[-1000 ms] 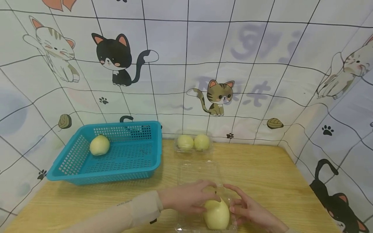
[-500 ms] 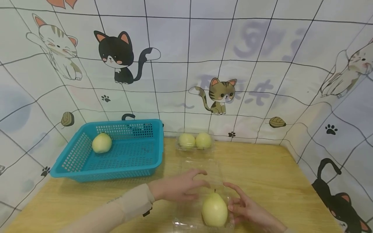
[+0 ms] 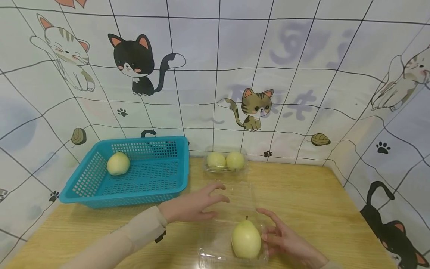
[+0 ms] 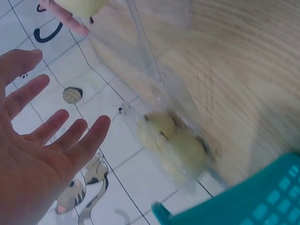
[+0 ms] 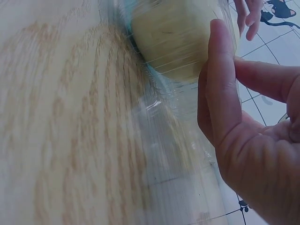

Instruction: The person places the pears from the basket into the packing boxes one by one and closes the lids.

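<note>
Pear [image 3: 246, 239] is sitting in the right side of an open clear box [image 3: 215, 257]. Head view is giving me its full outline; right wrist view is showing only part, through plastic. It is looking pale yellow-green, dark-stemmed. Left hand [image 3: 193, 204] is hovering, fingers spread, left of it. Right hand [image 3: 287, 239] is touching the box wall beside it; whether pinching, I'm not able to tell.

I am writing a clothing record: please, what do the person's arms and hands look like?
The left hand and right hand are bare, without gloves. The left sleeve is long, cream-beige, with a small black piece below its cuff. Of the right sleeve, only a pale edge shows.
</note>
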Tool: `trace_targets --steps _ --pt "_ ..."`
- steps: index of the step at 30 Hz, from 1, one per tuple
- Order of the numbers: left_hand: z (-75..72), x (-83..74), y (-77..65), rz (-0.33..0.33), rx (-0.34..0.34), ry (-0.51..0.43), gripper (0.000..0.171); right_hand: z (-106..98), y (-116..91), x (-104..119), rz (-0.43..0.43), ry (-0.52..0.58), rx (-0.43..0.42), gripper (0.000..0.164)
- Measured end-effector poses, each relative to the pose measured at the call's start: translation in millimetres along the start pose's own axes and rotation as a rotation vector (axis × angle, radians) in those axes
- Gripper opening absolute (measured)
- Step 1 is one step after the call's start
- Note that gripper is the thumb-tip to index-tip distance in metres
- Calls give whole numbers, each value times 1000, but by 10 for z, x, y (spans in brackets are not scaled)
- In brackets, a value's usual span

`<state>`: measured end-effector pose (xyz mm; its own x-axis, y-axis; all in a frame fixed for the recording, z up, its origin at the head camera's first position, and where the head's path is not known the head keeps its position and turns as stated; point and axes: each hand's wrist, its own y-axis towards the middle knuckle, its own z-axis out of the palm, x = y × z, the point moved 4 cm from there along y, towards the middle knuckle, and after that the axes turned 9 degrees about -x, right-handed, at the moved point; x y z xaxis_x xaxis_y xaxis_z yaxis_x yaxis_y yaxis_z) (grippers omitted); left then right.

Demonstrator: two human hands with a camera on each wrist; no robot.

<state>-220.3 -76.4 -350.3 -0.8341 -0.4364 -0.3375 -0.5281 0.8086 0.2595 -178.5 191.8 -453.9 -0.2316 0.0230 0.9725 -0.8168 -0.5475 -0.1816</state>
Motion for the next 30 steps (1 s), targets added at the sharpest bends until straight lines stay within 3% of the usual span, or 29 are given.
trace_targets --steps 10,17,30 --pt "-276 151 -122 -54 -77 25 40 -2 40 24 -11 -17 -40 73" --pt "-452 269 -197 -91 -121 64 39 -4 62 37 -33 -1 -10 71" --pt "-702 607 -302 -203 -126 153 39 -1 58 45 -59 11 33 71"
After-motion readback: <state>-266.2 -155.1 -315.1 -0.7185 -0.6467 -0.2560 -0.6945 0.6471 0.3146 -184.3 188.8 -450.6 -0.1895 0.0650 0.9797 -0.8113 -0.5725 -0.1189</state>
